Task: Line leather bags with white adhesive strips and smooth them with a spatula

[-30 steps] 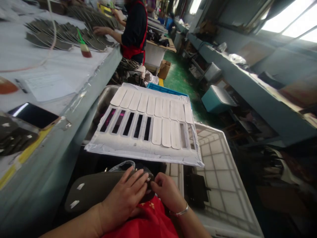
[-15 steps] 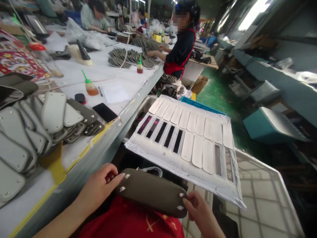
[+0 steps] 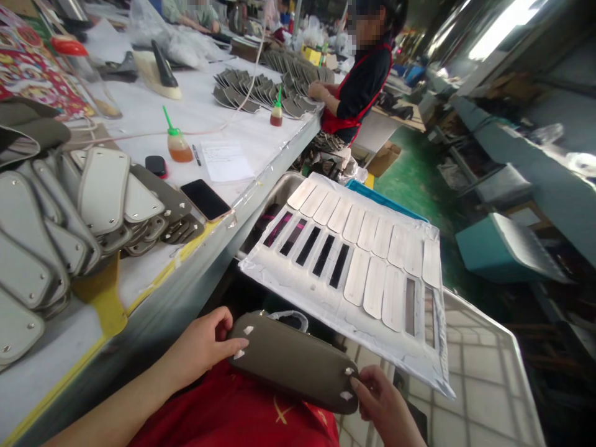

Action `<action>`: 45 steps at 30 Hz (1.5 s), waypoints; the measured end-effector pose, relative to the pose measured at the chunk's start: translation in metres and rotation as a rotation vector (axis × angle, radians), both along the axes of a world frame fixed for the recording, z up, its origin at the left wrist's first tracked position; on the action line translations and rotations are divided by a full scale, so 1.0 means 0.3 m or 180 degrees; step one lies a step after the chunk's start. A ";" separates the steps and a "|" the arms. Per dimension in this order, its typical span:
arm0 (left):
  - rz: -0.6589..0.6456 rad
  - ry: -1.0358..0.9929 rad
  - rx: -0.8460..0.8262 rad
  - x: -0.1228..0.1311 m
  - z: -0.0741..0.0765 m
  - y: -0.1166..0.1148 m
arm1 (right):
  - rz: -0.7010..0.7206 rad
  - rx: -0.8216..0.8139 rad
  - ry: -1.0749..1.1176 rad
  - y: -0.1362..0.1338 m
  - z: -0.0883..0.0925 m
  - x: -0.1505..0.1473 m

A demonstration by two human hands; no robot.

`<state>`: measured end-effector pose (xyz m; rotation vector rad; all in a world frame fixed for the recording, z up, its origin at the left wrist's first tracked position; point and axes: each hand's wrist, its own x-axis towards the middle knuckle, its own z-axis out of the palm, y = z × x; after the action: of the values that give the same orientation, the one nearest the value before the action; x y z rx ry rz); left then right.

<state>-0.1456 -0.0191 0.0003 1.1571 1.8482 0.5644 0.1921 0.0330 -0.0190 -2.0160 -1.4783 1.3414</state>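
One camera, worn on the head, looks forward and down over the red apron (image 3: 237, 416). Both hands (image 3: 207, 343) are close, low in view; the table (image 3: 195, 105) stretches away at left, the green floor (image 3: 405, 177) recedes beyond, right of centre.

Olive piece (image 3: 293, 366), near: matt, smooth, leather-like. Red garment (image 3: 233, 410), near: cloth. Phone (image 3: 205, 200), left: glossy. White board (image 3: 302, 282), right: crinkled wrapping.

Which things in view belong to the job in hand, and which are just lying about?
Likely the job:
olive piece, held by left hand and right hand
white slotted board
pale strips
pale panels

Likely just lying about:
phone
pen
written sheet
red-lidded jar
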 end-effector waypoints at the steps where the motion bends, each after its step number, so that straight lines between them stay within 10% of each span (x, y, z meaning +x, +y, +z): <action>1: -0.0062 0.0084 -0.0023 -0.001 0.007 0.002 | 0.0013 0.0003 -0.0031 0.001 0.000 0.000; 6: -0.0376 0.0505 -0.0043 0.000 0.039 0.022 | 0.0005 0.0003 -0.0055 0.003 0.006 -0.005; 15: 0.0129 -0.0946 -0.0666 -0.007 0.008 0.031 | -0.0063 -0.0029 0.0008 -0.001 0.015 -0.013; 45: 0.0340 -0.0796 -0.0348 0.006 -0.004 0.007 | 0.0148 -0.0183 0.0183 0.007 0.011 0.008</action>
<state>-0.1439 -0.0170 -0.0009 0.8775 1.7093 0.6301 0.1944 0.0350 -0.0156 -1.9717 -1.4860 1.4639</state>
